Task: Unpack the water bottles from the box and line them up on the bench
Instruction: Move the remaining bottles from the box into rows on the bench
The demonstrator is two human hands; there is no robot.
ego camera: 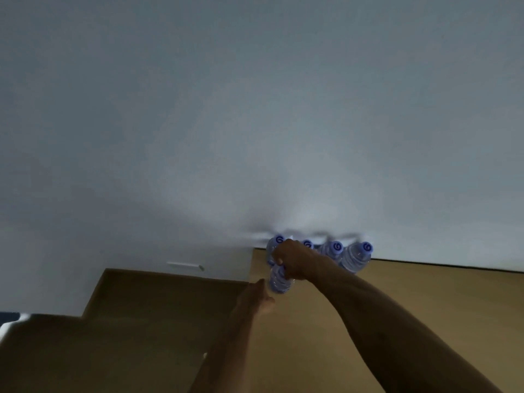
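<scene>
A clear water bottle [280, 280] hangs just above the near part of the wooden bench [411, 302], gripped from above by the person's right hand [292, 260]. The fingers curl round its upper part, so the cap is hidden and only the ribbed lower body shows below the knuckles. It is blurred, and I cannot tell whether its base touches the wood.

Behind it, along the back edge of the bench against the pale wall [255, 109], stands a row of bottles with white caps bearing a blue swirl. The leftmost one [273, 249] is partly covered by the hand; the next [307, 244] shows little more than its cap; the third [333, 251] and the rightmost [356, 258] stand close together, upright as far as the blur allows.

The left hand [255, 299] is just beside and below the held bottle, fingers straight and pointing up toward it, holding nothing (whether a fingertip brushes the plastic I cannot make out).

To the left, lower down, is the cardboard box [127, 307], its brown flaps dark and open toward me. A small white fitting [185, 266] sits on the wall above it.
</scene>
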